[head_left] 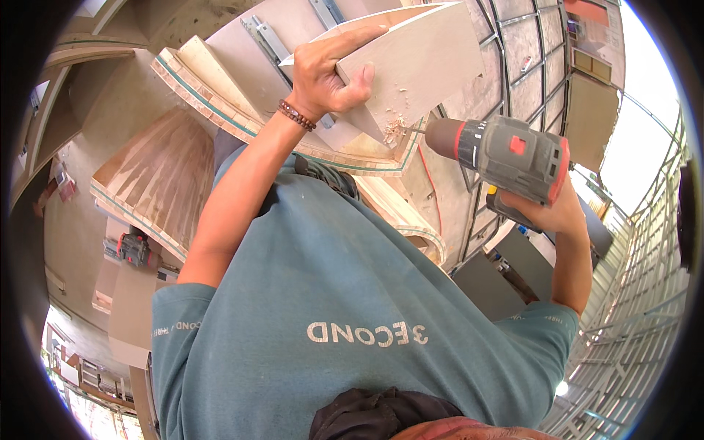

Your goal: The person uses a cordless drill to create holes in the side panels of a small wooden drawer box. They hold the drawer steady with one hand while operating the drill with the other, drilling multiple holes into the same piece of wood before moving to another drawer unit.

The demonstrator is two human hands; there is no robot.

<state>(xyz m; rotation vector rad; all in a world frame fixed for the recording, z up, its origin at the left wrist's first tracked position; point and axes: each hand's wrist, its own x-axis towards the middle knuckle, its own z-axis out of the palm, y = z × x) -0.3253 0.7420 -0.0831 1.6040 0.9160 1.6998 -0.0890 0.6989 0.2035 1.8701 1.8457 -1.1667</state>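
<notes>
- My left hand [326, 72] is clamped over the rim of the box [418, 70], thumb against its face; the box sits over the bench [213, 103].
- It should be light and stiff, its edges easily chipped; I'd grip the rim, away from the bit [413, 130].
- My right hand [543, 211] wraps the drill [506, 150], right of the bench; probably heavy, best held by its handle.
- Pale lettering [367, 333] crosses my shirt [352, 271], nearer me than the bench.

i see the left hand [323, 75] with one finger [361, 39] long, thumb [358, 86] out; the right hand [551, 211] curls tight.
</notes>
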